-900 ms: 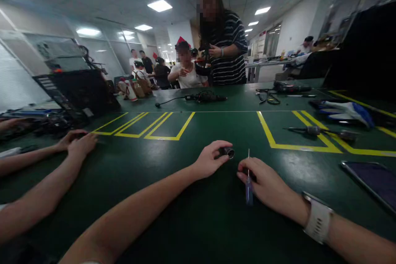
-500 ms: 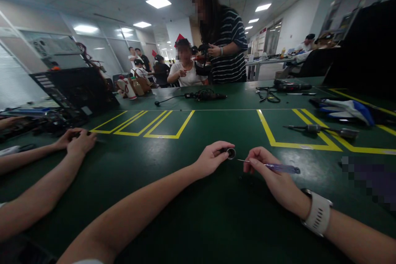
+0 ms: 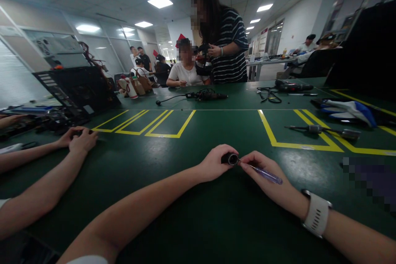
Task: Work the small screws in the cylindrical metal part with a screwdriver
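My left hand [image 3: 215, 163] rests on the green table [image 3: 192, 214] and grips a small black cylindrical part [image 3: 230, 159], its open metal-rimmed end facing right. My right hand [image 3: 266, 175] pinches a thin screwdriver with a clear blue handle [image 3: 268, 176]. The screwdriver's metal tip touches the open end of the part. A white watch [image 3: 315, 216] sits on my right wrist. Both forearms lie on the table.
Another person's two hands [image 3: 78, 138] rest on the table at the left beside a black computer case [image 3: 77, 90]. Yellow tape marks boxes on the table. Tools [image 3: 321, 130], gloves [image 3: 346, 109] and cables [image 3: 204, 96] lie further back. Two people stand and sit across the table.
My right hand swung the screwdriver from upright to lying level, then brought its tip leftward into the open end of the part. My left hand turned the part slightly.
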`<state>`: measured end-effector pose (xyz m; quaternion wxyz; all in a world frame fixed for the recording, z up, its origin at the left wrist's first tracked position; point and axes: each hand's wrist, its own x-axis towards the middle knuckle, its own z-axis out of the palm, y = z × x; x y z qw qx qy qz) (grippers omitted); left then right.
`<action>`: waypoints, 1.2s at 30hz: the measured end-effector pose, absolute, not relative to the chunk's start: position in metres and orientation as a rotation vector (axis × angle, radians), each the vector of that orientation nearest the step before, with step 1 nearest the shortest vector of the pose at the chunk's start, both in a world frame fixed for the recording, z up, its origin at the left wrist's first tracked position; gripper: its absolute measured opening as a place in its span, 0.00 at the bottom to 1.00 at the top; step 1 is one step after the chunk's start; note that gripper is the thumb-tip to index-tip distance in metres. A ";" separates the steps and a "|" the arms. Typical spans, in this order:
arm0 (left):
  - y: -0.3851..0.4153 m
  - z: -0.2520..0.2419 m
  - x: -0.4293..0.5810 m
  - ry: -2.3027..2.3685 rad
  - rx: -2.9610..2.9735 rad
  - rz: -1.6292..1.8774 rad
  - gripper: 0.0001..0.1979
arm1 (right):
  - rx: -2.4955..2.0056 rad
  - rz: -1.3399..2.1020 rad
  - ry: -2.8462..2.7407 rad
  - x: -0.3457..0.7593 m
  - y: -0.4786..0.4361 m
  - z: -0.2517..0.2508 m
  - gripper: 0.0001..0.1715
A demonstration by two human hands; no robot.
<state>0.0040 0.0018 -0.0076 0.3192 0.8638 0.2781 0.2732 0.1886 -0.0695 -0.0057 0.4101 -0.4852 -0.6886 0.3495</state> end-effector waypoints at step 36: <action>-0.006 0.001 0.007 0.662 2.587 0.459 0.09 | -1.294 1.052 -1.435 0.189 -0.067 0.003 0.08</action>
